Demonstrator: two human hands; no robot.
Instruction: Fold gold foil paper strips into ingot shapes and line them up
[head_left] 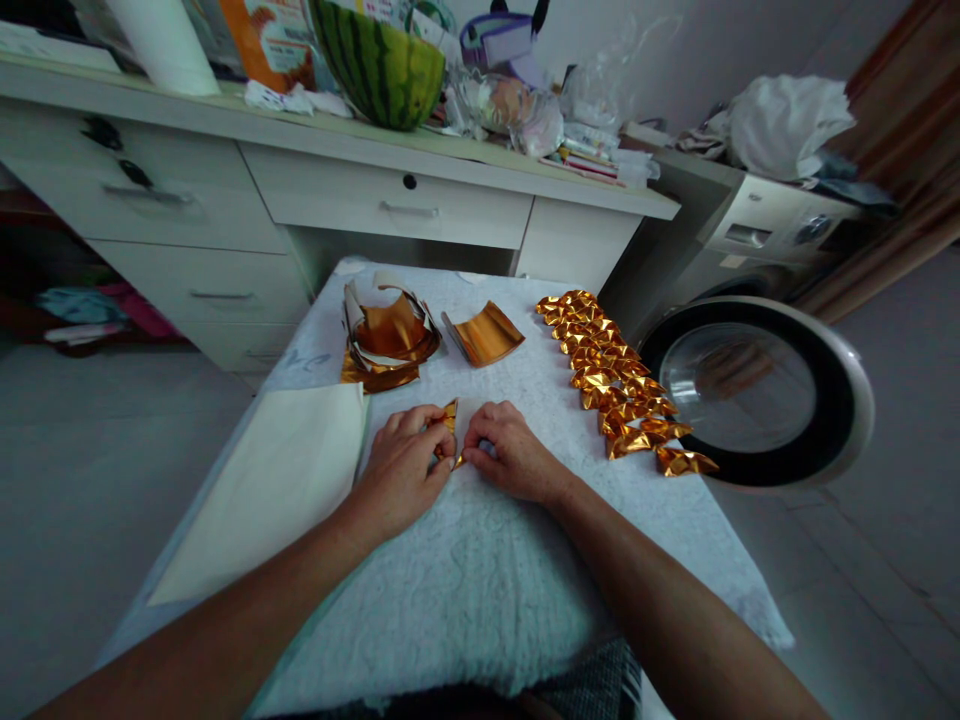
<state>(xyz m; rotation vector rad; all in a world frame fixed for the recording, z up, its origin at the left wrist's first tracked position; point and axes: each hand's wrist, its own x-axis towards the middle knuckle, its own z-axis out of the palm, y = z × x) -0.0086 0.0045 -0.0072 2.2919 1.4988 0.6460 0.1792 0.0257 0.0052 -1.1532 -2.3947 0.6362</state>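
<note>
I'm holding the foil [451,411] on the worktop [480,570] between the left fingers [424,414] and right fingers [478,428], both pinched closed at its edges.

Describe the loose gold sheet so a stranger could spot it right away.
Find the cloth-covered table below the white drawers. On its far half, the loose gold sheet lies between the curled gold stack and the folded gold pieces. It sits apart from both, gently curved and not folded up.
</note>
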